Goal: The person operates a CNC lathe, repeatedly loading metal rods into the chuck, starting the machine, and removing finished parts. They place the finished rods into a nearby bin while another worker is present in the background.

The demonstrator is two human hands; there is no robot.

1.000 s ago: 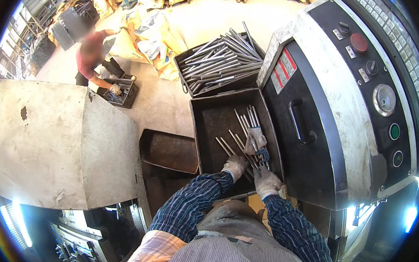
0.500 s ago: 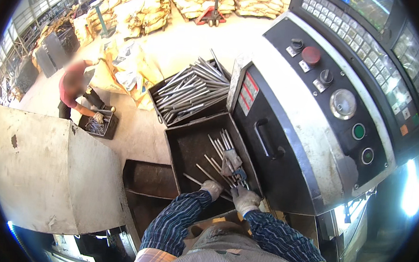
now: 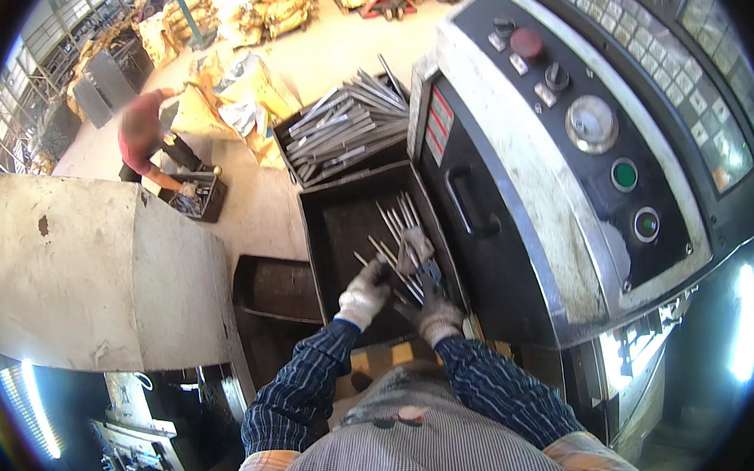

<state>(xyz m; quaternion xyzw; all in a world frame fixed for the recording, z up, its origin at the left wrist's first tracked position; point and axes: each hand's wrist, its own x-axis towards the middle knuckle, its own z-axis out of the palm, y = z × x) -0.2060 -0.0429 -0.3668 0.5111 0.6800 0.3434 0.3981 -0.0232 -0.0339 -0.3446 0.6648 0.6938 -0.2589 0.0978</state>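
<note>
My left hand (image 3: 365,297), in a white work glove with darkened fingertips, is closed just beside the near ends of several slim metal rods (image 3: 386,252). What its fingers hold, if anything, is hidden. To its right, my right hand (image 3: 435,310) wears a soiled grey glove; its fingers curl around the near end of a rod, partly hidden by the hand. These rods lie slanted in a dark metal bin (image 3: 340,225). A crumpled grey cloth-like piece (image 3: 414,247) rests across them, with something blue at its near end.
Behind the bin, another bin holds many loose metal rods (image 3: 349,123). A machine control panel (image 3: 575,101) and a door handle (image 3: 470,202) stand close on the right. A pale metal housing (image 3: 64,268) is on the left. Beyond it, a person (image 3: 146,131) bends over a small crate (image 3: 210,204).
The view has shifted, with the bins now higher. My left hand has moved up toward the rods. The rod formerly beside it at the left no longer shows there. My right hand stays near the rods.
</note>
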